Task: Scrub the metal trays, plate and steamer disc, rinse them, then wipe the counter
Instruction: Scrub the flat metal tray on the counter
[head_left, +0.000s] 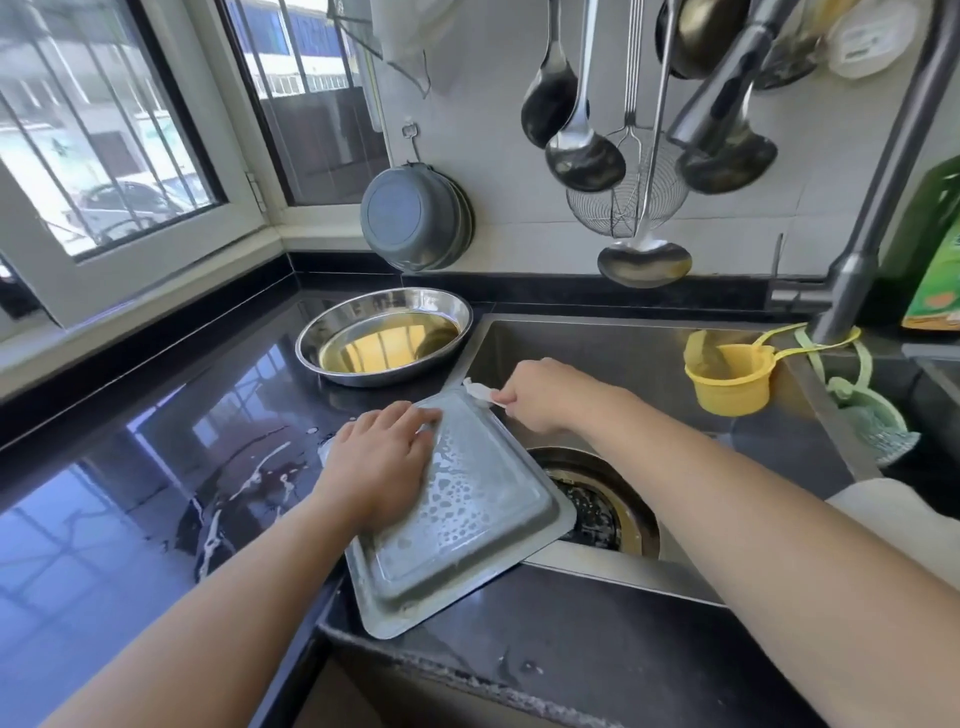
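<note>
A square metal tray (478, 525) lies upside down across the sink's left front corner, its soapy bottom facing up. My left hand (382, 457) presses flat on the tray's left side, fingers spread. My right hand (545, 395) is at the tray's far corner, pinching a small white cloth or scrubber (480, 391) against the rim. An oval metal plate (384, 335) holding yellowish liquid sits on the black counter (130, 493) behind the tray, by the sink's left rim. I see no steamer disc.
The steel sink (675, 364) has a drain strainer (597, 499) under the tray's edge. A yellow cup strainer (727, 376) and green scrubber (878, 421) hang from the faucet (852, 280). Ladles (584, 150) and a grey basin (415, 218) hang on the wall. Suds streak the counter.
</note>
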